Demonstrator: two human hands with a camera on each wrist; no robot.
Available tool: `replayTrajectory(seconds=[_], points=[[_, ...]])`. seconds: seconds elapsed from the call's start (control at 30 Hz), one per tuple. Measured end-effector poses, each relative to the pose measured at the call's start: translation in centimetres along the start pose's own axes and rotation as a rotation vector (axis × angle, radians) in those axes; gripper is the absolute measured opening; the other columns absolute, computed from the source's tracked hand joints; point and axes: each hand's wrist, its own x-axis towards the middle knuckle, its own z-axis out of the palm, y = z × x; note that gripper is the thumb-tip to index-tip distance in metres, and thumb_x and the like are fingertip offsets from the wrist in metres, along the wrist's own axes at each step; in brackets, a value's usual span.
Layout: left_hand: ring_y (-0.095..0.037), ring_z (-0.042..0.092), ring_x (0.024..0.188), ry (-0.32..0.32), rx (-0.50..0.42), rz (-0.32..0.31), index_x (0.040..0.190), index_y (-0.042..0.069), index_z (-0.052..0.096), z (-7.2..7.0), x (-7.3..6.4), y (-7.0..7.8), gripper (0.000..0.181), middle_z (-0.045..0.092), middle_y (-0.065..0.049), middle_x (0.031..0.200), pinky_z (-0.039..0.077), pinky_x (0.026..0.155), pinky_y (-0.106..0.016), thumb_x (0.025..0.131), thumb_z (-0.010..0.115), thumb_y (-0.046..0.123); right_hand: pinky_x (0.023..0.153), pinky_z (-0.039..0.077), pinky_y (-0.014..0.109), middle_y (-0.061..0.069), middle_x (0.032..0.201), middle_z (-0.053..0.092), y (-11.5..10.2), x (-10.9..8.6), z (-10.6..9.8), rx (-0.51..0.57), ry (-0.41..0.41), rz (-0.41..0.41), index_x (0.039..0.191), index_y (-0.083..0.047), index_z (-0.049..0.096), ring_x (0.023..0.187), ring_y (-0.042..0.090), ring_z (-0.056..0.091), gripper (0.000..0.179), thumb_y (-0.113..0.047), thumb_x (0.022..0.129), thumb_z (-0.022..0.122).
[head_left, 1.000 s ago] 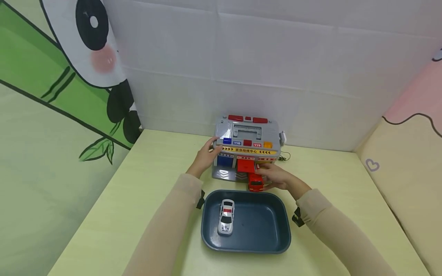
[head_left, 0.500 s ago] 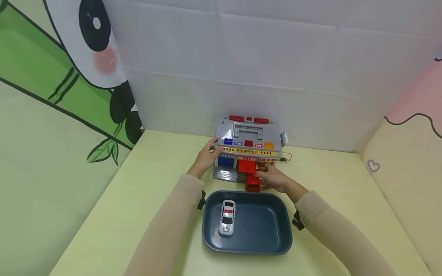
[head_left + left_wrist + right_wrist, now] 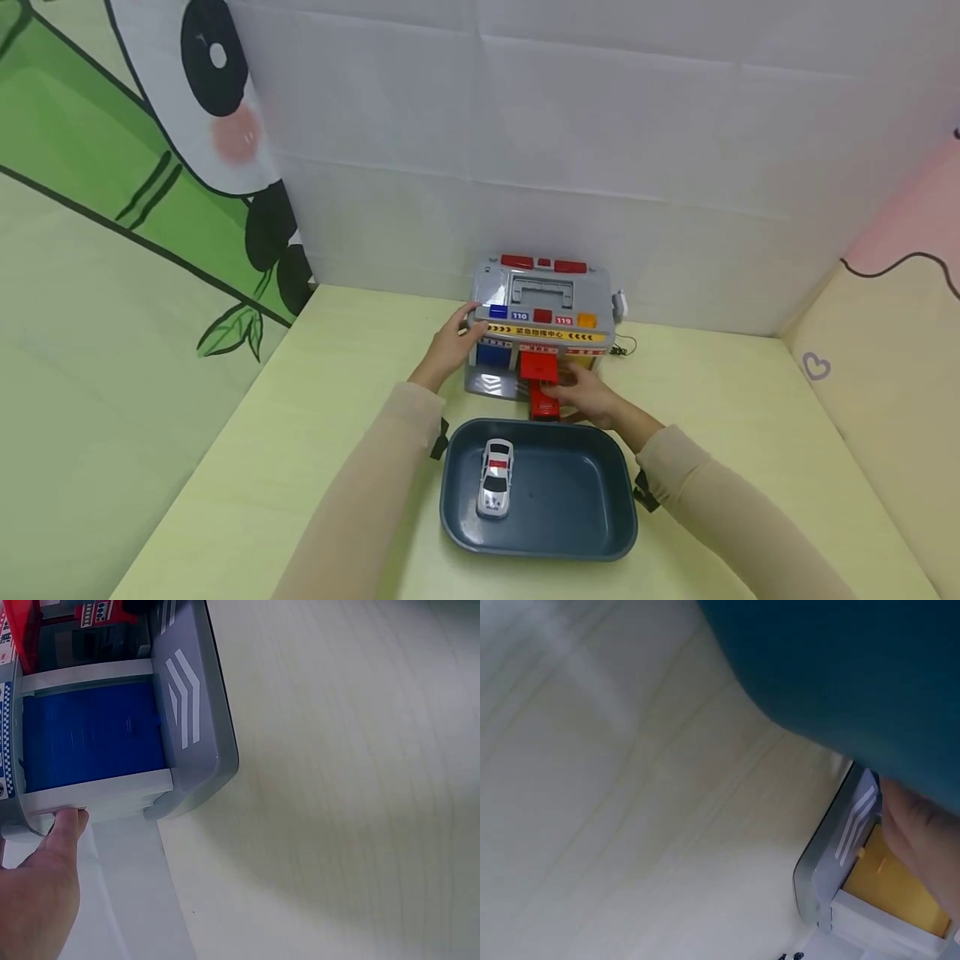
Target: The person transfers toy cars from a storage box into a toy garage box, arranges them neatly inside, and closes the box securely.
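Observation:
A grey toy rescue station [image 3: 588, 292] stands against the back wall in the head view. My left hand [image 3: 448, 350] grips its left front corner, and in the left wrist view the thumb lies at the side wall by the blue door [image 3: 94, 739]. My right hand [image 3: 592, 398] holds a red toy fire truck [image 3: 543, 407] from its right side. The truck sits half in the middle bay, under the raised red door [image 3: 538, 367]. In the right wrist view, the fingers [image 3: 911, 825] are in front of the yellow door [image 3: 885, 889], with the truck hidden.
A dark blue tray [image 3: 615, 546] sits close in front of the station, with a white toy police car [image 3: 495, 479] lying in its left part. A thin dark cord [image 3: 624, 346] lies right of the station. Pale wood tabletop [image 3: 322, 400] extends to both sides.
The right hand has moved slightly left with the fire truck, which now lines up with the middle bay and sits further under the red door. The left hand keeps its hold on the station.

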Motion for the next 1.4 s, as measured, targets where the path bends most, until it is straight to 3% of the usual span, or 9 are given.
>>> replayTrajectory(seconds=[0.37, 0.57, 0.93, 1.17, 1.4], points=[[-0.038, 0.039, 0.133, 0.014, 0.003, -0.002, 0.150, 0.028, 0.036, 0.2, 0.0, 0.0, 0.056, 0.039, -0.020, 0.148, 0.037, 0.103, -0.054, 0.100, 0.053, 0.045, 0.076, 0.055, 0.049, 0.029, 0.141, 0.039, -0.6, 0.0, 0.8, 0.034, 0.003, -0.008, 0.145, 0.007, 0.023, 0.103, 0.038, 0.058, 0.064, -0.017, 0.098, 0.060], [-0.039, 0.040, 0.133, 0.014, 0.000, 0.009, 0.150, 0.027, 0.036, 0.2, 0.0, -0.1, 0.056, 0.040, -0.021, 0.148, 0.037, 0.103, -0.053, 0.100, 0.053, 0.045, 0.082, 0.054, 0.048, 0.029, 0.134, 0.043, 0.1, 0.9, 0.8, 0.061, 0.045, -0.021, 0.141, 0.009, 0.027, 0.100, 0.033, 0.060, 0.059, -0.012, 0.097, 0.060], [-0.039, 0.040, 0.133, 0.023, 0.011, 0.004, 0.151, 0.027, 0.035, 0.2, 0.0, -0.1, 0.057, 0.040, -0.021, 0.148, 0.037, 0.103, -0.053, 0.100, 0.052, 0.046, 0.074, 0.055, 0.047, 0.025, 0.140, 0.036, 0.0, 0.7, 0.8, 0.020, 0.023, 0.053, 0.143, 0.001, 0.020, 0.105, 0.039, 0.053, 0.064, -0.021, 0.098, 0.060], [-0.039, 0.040, 0.133, 0.032, 0.010, 0.001, 0.151, 0.028, 0.035, 0.2, -0.1, -0.2, 0.058, 0.040, -0.021, 0.148, 0.037, 0.103, -0.053, 0.099, 0.053, 0.047, 0.073, 0.057, 0.046, 0.027, 0.138, 0.038, 0.1, 0.8, 0.9, 0.106, -0.011, 0.010, 0.143, 0.003, 0.019, 0.103, 0.035, 0.057, 0.056, -0.016, 0.102, 0.052], [-0.039, 0.040, 0.133, 0.028, 0.017, 0.005, 0.151, 0.028, 0.035, 0.2, -0.2, -0.2, 0.057, 0.040, -0.021, 0.148, 0.037, 0.103, -0.053, 0.099, 0.052, 0.047, 0.080, 0.056, 0.043, 0.030, 0.135, 0.041, -0.1, 0.9, 1.0, 0.135, 0.013, 0.009, 0.143, 0.009, 0.019, 0.097, 0.030, 0.061, 0.055, -0.012, 0.101, 0.049]])
